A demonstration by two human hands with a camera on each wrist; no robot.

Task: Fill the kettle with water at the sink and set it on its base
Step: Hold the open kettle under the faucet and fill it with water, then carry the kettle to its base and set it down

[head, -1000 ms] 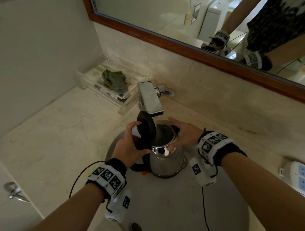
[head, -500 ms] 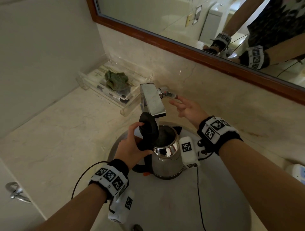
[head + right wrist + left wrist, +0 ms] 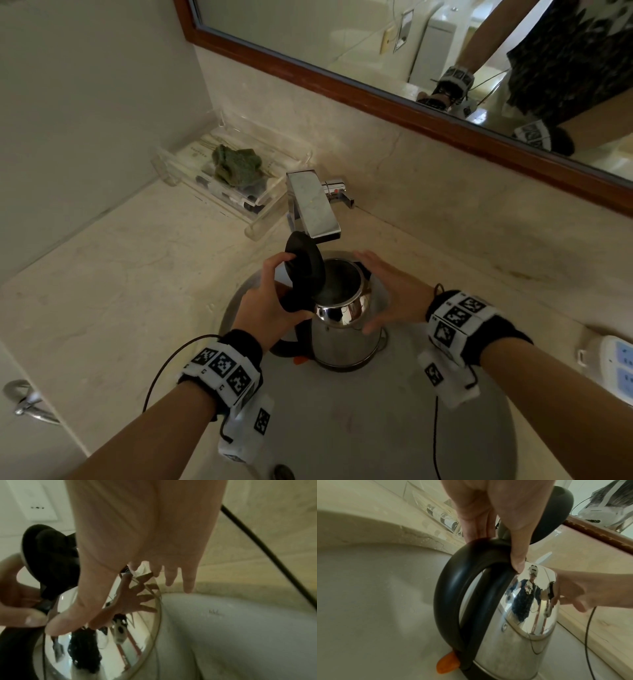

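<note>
1. Position of the kettle (image 3: 342, 329): it stands upright in the sink (image 3: 394, 428), directly below the tap (image 3: 313, 209). Its black lid (image 3: 305, 270) is hinged open, so the mouth is exposed.
2. Left hand (image 3: 270, 301): the grip is wrapped round the top of the black handle (image 3: 453, 595), with the thumb pressed against the handle end. This is unchanged from half a second ago.
3. Right hand (image 3: 390, 291): half a second ago it was raised toward the tap lever (image 3: 337, 190). It has now come back down beside the kettle body, grip spread, fingers straight. Contact with the steel cannot be confirmed.
4. Water: no stream is visible from the tap, and the kettle interior is too dark to read a level.
5. Meaning for the task: filling is probably not done. The base is not in view.
</note>
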